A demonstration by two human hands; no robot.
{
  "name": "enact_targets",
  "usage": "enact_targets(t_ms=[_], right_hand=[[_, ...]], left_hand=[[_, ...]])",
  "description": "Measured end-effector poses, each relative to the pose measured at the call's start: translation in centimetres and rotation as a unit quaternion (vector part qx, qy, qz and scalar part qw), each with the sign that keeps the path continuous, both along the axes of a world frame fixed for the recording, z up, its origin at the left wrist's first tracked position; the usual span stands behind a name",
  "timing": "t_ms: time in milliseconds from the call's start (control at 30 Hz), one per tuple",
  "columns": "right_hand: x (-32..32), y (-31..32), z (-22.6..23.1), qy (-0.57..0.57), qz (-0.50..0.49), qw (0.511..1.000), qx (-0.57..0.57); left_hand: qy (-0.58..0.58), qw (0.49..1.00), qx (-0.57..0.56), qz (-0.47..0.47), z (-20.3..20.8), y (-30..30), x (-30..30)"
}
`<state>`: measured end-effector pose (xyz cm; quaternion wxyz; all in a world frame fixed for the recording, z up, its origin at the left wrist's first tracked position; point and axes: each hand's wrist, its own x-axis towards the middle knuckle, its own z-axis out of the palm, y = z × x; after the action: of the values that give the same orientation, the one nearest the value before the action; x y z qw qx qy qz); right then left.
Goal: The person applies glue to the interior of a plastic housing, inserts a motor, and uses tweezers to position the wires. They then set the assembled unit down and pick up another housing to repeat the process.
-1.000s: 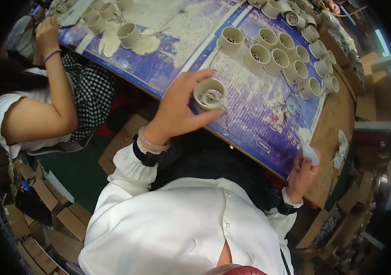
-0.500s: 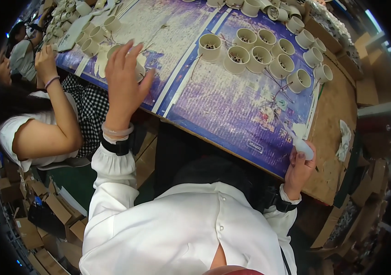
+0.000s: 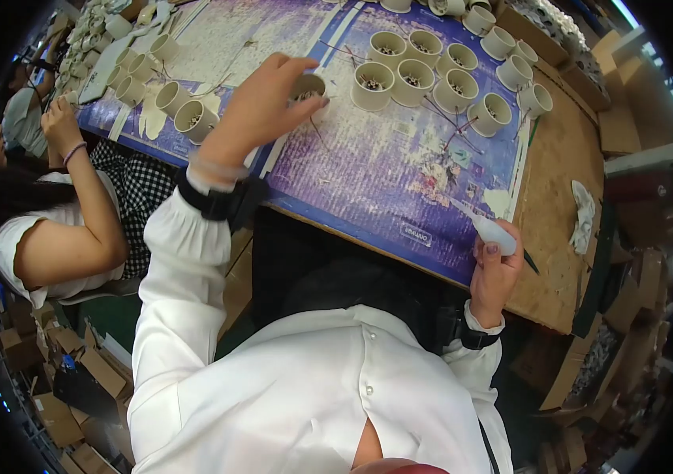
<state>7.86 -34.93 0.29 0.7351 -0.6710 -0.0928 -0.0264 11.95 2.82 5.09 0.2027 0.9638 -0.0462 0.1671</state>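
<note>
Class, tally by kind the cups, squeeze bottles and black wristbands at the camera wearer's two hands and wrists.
Cup at the left hand: 1
Squeeze bottle in the right hand: 1
Black wristbands: 2
Total: 4

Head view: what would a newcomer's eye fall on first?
Probably the cluster of pale cups toward the top, on the blotchy purple tabletop. Next, the left hand, curved around another cup left of that cluster, and the right hand, holding a whitish bottle near the table's front edge.
</note>
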Motion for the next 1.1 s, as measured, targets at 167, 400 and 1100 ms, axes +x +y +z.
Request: enact_targets(t_ms=[167,400,1100], right_hand=[[0.1,-0.2,-0.2,0.005,0.003,1.000,-0.019],[0.4,0.1,-0.2,-0.020,0.003,1.000,-0.019],[-0.5,2.3,0.6,0.004,0.014,0.999,-0.048]], left_hand=[[0.083,0.995,-0.043,0.034,0.8,-4.8,-5.4],[0.028,0.960,-0.256,-0.111,-2.8,-6.0,-6.1],[-0.062,0.981,-0.175,-0.050,-4.7,-7.7,-7.4]])
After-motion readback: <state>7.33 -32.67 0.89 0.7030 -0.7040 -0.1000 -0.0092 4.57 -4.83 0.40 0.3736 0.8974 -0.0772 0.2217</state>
